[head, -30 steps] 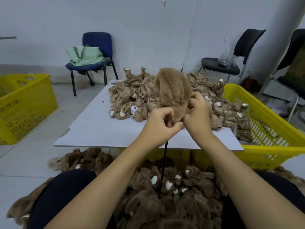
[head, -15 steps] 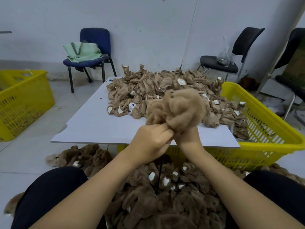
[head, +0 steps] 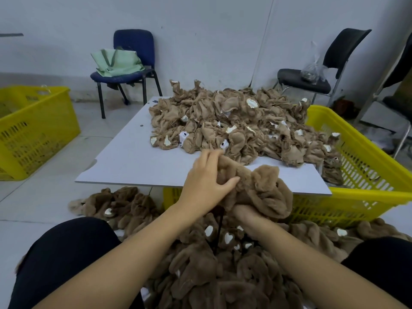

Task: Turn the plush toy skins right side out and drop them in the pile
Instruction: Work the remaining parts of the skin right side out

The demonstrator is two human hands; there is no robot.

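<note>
The fuzzy brown plush skin is gripped by both hands: left hand fingers curled over its upper-left end, right hand underneath (fingers hidden); the furry brown pile lies directly below.

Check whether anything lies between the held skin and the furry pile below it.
Nothing visible does. Both hands, left hand and right hand, grip the skin directly above the pile.

Both hands have lowered the plush skin from chest height toward the lap.
</note>
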